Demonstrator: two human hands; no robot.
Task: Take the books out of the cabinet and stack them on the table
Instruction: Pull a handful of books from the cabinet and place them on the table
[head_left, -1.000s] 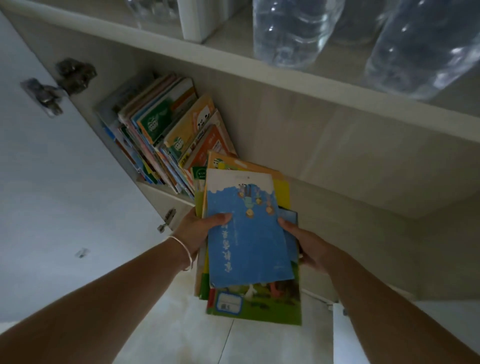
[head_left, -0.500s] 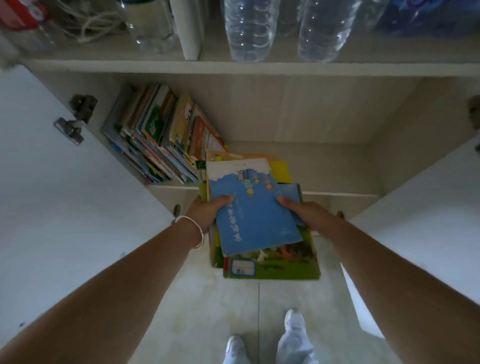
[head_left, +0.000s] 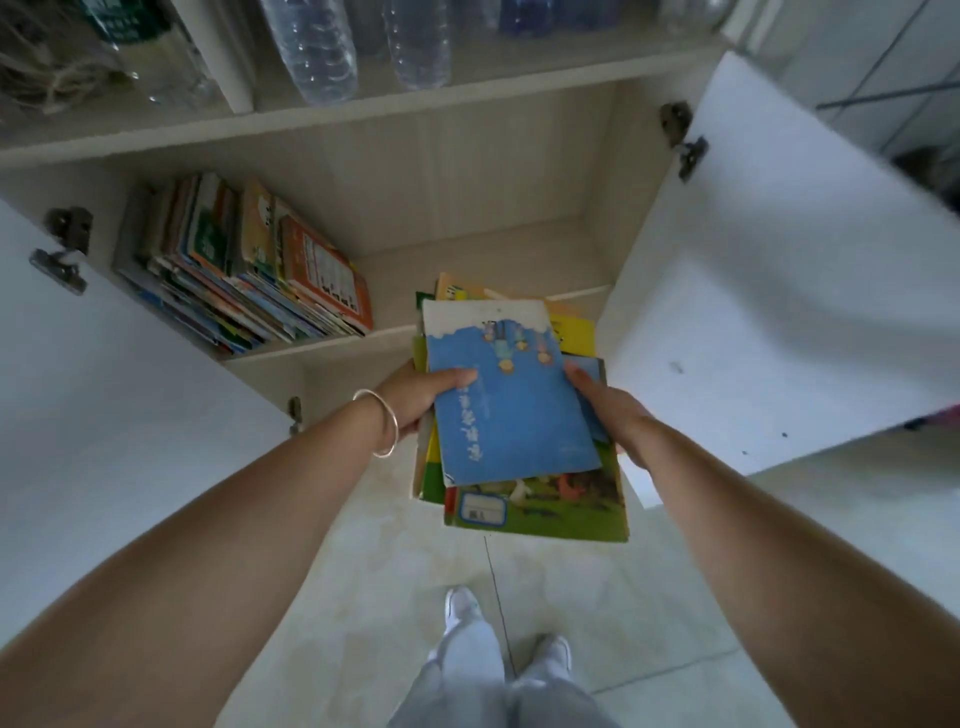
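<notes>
I hold a stack of books (head_left: 519, 415) in front of the open cabinet, a blue-covered book on top and a green one at the bottom. My left hand (head_left: 421, 397), with a bangle at the wrist, grips the stack's left edge, thumb on the blue cover. My right hand (head_left: 610, 410) grips its right edge. The stack is out past the shelf's front edge, above the floor. Several more books (head_left: 249, 275) lean together at the left end of the lower cabinet shelf (head_left: 467, 249).
Both white cabinet doors, the left door (head_left: 104, 395) and the right door (head_left: 779, 291), stand open on either side of me. Clear plastic bottles (head_left: 317, 47) stand on the upper shelf. My feet (head_left: 504, 629) are on the pale tiled floor below.
The stack has come out of the cabinet toward me and to the right. My view has pulled back, so both doors, the floor and my feet now show.
</notes>
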